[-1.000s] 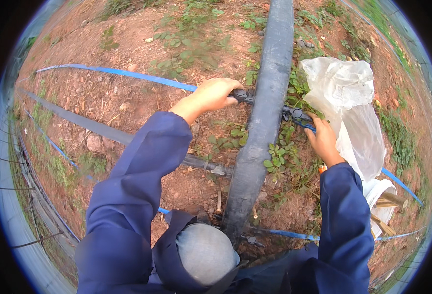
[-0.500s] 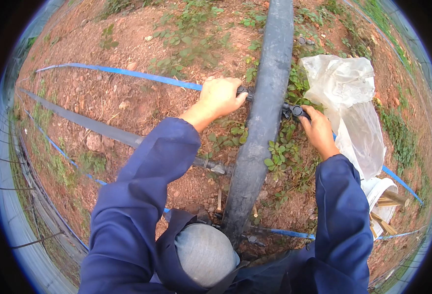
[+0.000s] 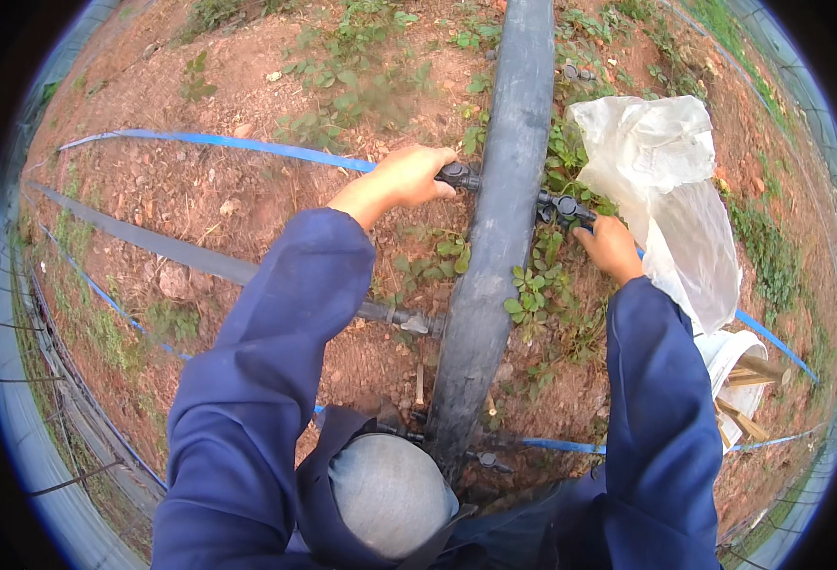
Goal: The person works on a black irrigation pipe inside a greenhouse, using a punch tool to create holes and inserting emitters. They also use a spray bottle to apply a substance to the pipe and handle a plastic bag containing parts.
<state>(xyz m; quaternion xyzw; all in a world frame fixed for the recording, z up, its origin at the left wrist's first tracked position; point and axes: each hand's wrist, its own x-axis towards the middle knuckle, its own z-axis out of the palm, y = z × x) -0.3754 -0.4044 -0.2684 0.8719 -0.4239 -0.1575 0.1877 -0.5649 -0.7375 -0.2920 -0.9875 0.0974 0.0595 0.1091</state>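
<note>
A thick black pipe [image 3: 504, 190] runs lengthwise over the soil between my hands. To its left, my left hand [image 3: 405, 179] is closed where a flat blue drip tape [image 3: 266, 145] meets a small black valve [image 3: 459, 176] joined to the pipe; the fingers hide that joint. Across the pipe, my right hand [image 3: 613, 249] grips the outer end of a second black valve [image 3: 564, 206], whose round knob shows above the fingertips. More blue tape comes out beyond this hand, partly covered by plastic.
A crumpled clear plastic bag [image 3: 648, 157] lies right of the pipe, above a white bucket [image 3: 725, 361] holding wooden pieces [image 3: 749, 372]. Another fitting [image 3: 413, 323] joins a grey flat hose [image 3: 157, 235] on the left. Green weeds [image 3: 538, 294] grow beside the pipe.
My right hand has slid off the knob to the valve's outer end. My left hand has shifted left, uncovering more of its valve. The whole view has drifted slightly.
</note>
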